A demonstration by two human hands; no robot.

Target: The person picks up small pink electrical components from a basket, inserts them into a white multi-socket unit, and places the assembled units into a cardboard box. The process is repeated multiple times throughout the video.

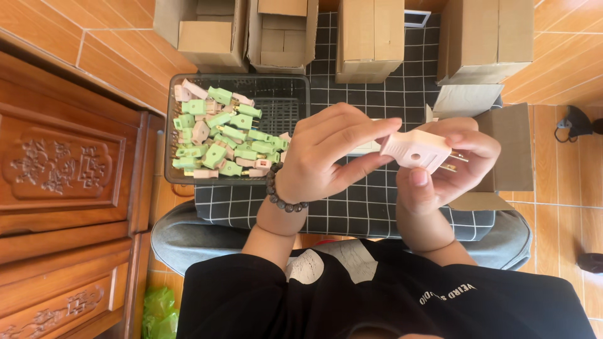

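My left hand (333,154) and my right hand (449,169) both hold one pale pink plug (416,150) above my lap. The left fingertips pinch its left end. The right thumb presses it from below, and its metal prongs stick out to the right over my right fingers. A bead bracelet (284,199) circles my left wrist. To the left lies a dark wire basket (295,94) with several green and pink plugs (220,135) piled in its left half.
A black checked cloth (370,210) covers my lap and the floor ahead. Several cardboard boxes (367,41) stand at the back, and an open box (509,147) is by my right hand. Carved wooden furniture (63,163) stands at the left.
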